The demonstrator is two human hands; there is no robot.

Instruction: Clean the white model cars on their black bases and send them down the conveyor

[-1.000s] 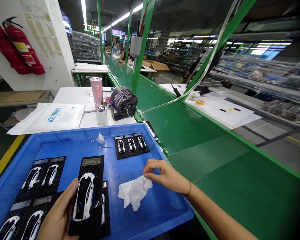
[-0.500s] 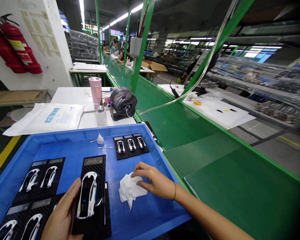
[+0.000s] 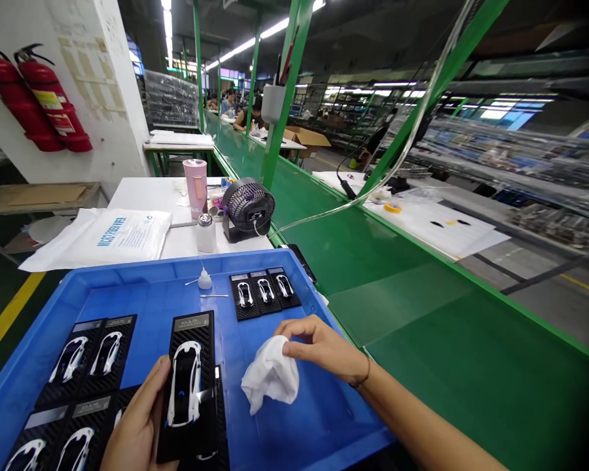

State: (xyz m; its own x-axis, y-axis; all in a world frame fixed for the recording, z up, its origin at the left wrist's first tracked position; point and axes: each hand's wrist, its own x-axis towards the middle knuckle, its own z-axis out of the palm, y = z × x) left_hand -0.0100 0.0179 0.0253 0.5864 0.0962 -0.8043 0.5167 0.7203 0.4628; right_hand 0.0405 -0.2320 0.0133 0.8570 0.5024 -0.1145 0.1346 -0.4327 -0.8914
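My left hand (image 3: 138, 418) grips a black carbon-patterned plate with a white model car body (image 3: 185, 386) on it, tilted up over the tray. Another dark plate (image 3: 220, 418) shows partly behind it. Between the thumb and fingers of my right hand (image 3: 319, 347) hangs a crumpled white cloth (image 3: 272, 376), above the floor of the blue tray (image 3: 142, 278). Several similar car plates (image 3: 108, 350) lie at the tray's left, some partly covered by my left hand. Three smaller car plates (image 3: 265, 293) lie side by side at the back right.
A small white dropper bottle (image 3: 205, 279) and a cotton swab (image 3: 214, 296) are at the tray's back. Beyond it stand a metal-topped bottle (image 3: 206, 233), a pink tumbler (image 3: 196, 190), a fan (image 3: 249, 209) and a wiper bag (image 3: 122, 235). A green conveyor (image 3: 412, 307) runs along the right.
My right hand has closed on the cloth and lifted it from the tray floor. My left hand still holds the car plate. The whole view has shifted slightly.
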